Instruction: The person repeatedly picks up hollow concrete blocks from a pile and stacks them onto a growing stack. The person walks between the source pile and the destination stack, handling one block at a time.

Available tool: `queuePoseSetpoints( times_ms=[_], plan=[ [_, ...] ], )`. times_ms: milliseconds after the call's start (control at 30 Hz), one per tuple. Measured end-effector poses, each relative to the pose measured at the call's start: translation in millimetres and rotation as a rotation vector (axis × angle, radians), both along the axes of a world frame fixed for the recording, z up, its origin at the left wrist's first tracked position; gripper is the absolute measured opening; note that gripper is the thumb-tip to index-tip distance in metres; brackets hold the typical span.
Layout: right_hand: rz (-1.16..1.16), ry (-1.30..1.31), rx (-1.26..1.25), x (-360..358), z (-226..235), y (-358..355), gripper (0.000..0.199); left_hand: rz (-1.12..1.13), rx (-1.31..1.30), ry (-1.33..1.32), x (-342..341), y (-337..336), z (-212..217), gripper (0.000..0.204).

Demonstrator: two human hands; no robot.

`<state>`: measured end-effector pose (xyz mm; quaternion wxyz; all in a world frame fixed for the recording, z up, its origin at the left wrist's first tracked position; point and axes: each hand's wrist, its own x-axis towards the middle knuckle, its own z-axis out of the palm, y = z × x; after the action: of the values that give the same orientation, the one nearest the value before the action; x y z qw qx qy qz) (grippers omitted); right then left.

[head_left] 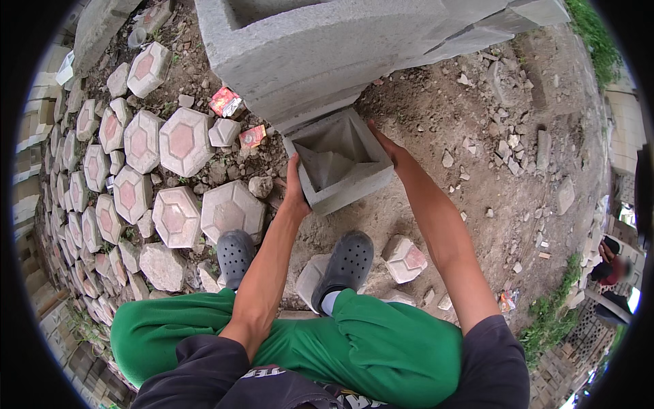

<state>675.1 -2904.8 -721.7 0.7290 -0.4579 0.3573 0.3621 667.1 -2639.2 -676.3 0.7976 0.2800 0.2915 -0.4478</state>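
Observation:
A square grey concrete block point(351, 193) with a faceted hollow in its upper face is held between my two hands. My left hand point(294, 189) presses on its left side, with the fingers partly hidden against the block. On the opposite side my right hand point(385, 143) grips near the far right corner, and its fingertips are out of sight. The block's far edge meets the near end of a stack of grey concrete blocks point(306, 75); whether it rests on the ground I cannot tell.
Hexagonal paving blocks point(185, 143) with reddish centres cover the ground at left. Torn red packets point(252, 136) lie beside the stack. A loose paver point(405, 259) sits near my right shoe point(347, 262). Broken rubble point(507, 150) is scattered at right, where another person point(613, 269) shows farther off.

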Motion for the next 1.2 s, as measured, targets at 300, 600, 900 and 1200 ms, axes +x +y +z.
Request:
queuePoseSetpoints(
  times_ms=[300, 600, 900, 1200],
  plan=[
    [-0.298, -0.168, 0.155, -37, -35, 32, 0.067, 0.141, 0.105, -0.012, -12, 16, -26, 0.071],
    [-0.380, -0.026, 0.116, -108, 76, 81, 0.077, 0.034, 0.163, -0.024, -45, 58, 47, 0.056],
    [-0.369, -0.132, -0.027, -115, 261, 136, 0.077, -0.021, 0.328, -0.173, -48, 126, 248, 0.064],
    [-0.406, -0.225, -0.092, -159, 530, 184, 0.073, 0.018, 0.444, -0.261, -78, 176, 489, 0.056]
  ],
)
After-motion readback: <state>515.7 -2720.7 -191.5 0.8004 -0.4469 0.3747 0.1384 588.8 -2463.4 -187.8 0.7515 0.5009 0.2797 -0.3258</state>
